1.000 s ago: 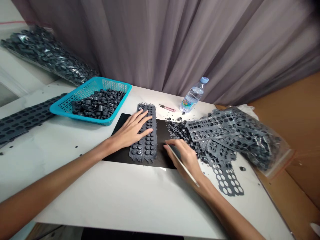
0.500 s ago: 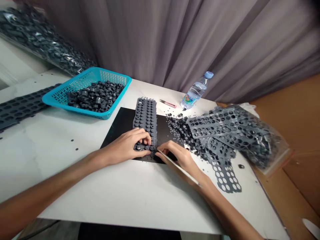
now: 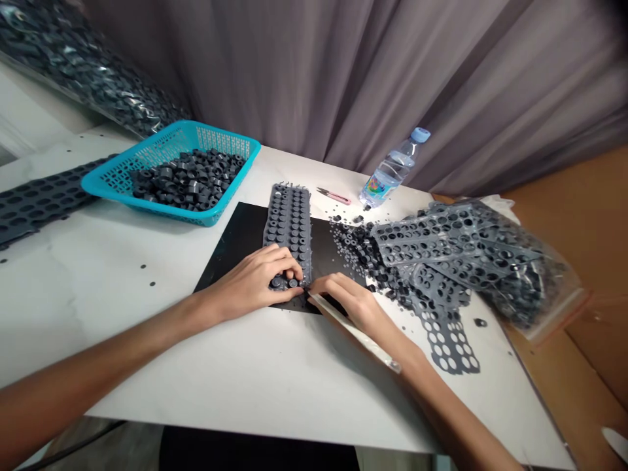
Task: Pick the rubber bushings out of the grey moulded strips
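A dark grey moulded rubber sheet (image 3: 288, 216) with rows of round knobs lies lengthwise on a black mat (image 3: 234, 242). My left hand (image 3: 258, 275) is closed over the sheet's near end, its fingers curled around the knobs there and the thumb along the near edge. Close beside it, my right hand (image 3: 350, 301) grips a slim tool with a long white handle (image 3: 366, 340). The tool's dark tip meets the sheet's near right corner by the left thumb. The fingers partly hide that tip, so I cannot tell its exact kind.
A blue basket (image 3: 210, 218) of dark rubber pieces stands left, before a large filled bag (image 3: 112, 85). On the right are loose pieces (image 3: 367, 252), punched sheets (image 3: 422, 239) and a clear bag (image 3: 534, 288). Pink-handled snips (image 3: 334, 196) and a water bottle (image 3: 392, 170) stand behind.
The view has shifted slightly. Both hands stay at the sheet's near end, and the white handle has turned a little, showing a broader side.
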`<state>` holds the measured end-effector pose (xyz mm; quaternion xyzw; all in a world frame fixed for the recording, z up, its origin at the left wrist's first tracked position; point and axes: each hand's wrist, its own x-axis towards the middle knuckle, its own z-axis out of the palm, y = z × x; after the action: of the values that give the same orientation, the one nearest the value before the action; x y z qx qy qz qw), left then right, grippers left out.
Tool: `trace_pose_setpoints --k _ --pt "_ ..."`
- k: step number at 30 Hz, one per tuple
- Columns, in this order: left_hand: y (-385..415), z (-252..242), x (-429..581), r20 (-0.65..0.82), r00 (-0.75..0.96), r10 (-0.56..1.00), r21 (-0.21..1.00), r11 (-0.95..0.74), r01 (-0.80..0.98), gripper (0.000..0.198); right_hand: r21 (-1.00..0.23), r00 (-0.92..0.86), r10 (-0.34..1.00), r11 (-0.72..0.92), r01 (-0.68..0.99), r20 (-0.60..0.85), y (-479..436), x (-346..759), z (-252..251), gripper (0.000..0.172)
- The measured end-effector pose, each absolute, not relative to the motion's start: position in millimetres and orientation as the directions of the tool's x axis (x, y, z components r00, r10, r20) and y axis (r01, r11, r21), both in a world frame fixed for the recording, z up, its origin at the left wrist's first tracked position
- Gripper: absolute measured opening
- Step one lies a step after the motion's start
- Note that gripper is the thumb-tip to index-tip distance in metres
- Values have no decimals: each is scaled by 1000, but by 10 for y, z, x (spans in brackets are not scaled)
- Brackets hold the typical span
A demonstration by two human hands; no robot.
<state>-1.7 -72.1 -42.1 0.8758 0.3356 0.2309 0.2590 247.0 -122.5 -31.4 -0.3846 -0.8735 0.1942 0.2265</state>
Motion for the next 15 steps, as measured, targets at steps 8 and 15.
trace_pose_setpoints --k 8,15 --pt "-718 -449 -10 234 666 709 608 -641 469 12 -449 -600 766 631 632 232 -1286 2424 -295 14" --pt "-724 -442 -2 240 649 722 630 -624 461 9 -159 -685 695 718 678 218 -1344 2383 -306 34"
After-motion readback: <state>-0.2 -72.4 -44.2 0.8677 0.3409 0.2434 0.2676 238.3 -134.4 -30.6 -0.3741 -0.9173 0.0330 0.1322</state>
